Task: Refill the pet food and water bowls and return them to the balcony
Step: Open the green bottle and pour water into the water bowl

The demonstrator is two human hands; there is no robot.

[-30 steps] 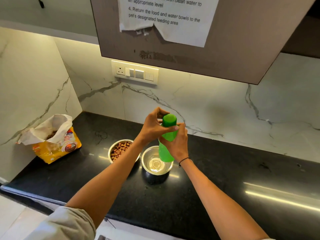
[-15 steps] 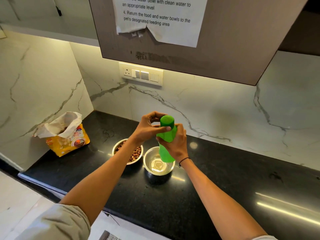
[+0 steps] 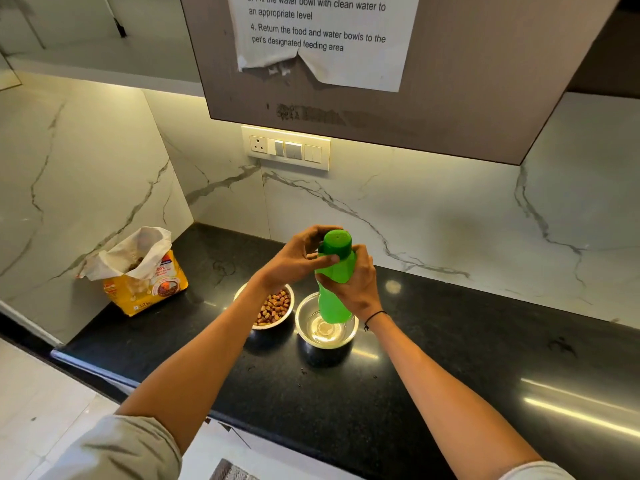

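Observation:
A green plastic bottle (image 3: 334, 299) is held upright above a steel water bowl (image 3: 304, 329) that has clear water in it. My right hand (image 3: 353, 284) wraps around the bottle's middle. My left hand (image 3: 298, 258) grips the green cap (image 3: 336, 242) at the top with its fingers. Just left of the water bowl stands a second steel bowl (image 3: 275, 308) filled with brown kibble. Both bowls rest on the black counter (image 3: 433, 368).
An open yellow pet food bag (image 3: 145, 275) leans in the left corner of the counter. A marble wall with a switch plate (image 3: 287, 148) rises behind. A cabinet with a taped instruction sheet (image 3: 322, 32) overhangs above. The counter's front edge runs below my arms.
The view has shifted, so the scene sits further right and lower in frame. Both hands stay on the bottle above the water bowl; the fingers on the cap have shifted slightly.

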